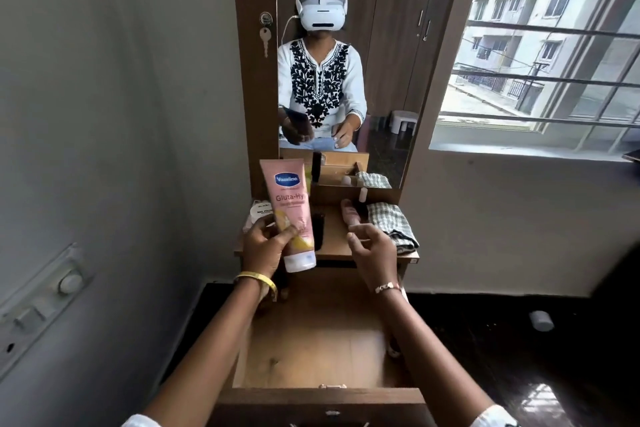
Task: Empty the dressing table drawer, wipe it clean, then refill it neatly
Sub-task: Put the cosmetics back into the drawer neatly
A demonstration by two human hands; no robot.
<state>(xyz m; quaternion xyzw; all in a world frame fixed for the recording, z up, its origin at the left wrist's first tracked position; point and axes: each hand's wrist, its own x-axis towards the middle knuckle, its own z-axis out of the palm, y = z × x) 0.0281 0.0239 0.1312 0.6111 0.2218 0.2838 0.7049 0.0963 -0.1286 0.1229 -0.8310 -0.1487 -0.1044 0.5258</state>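
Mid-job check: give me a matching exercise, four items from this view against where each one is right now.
Things:
1. Vaseline lotion tube
2. checked cloth
3. nail polish remover jar
4. drawer

Places or states:
A. pulled open under both arms
B. on the tabletop, right side
C. held in the left hand
D. on the tabletop, left edge, behind the tube

Pairs: 1-C, 2-B, 3-D, 4-A

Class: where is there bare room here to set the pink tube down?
The open drawer has bare floor between its side walls and front panel. The tabletop is crowded: a white jar on the left, checked cloth on the right, a narrow strip between.
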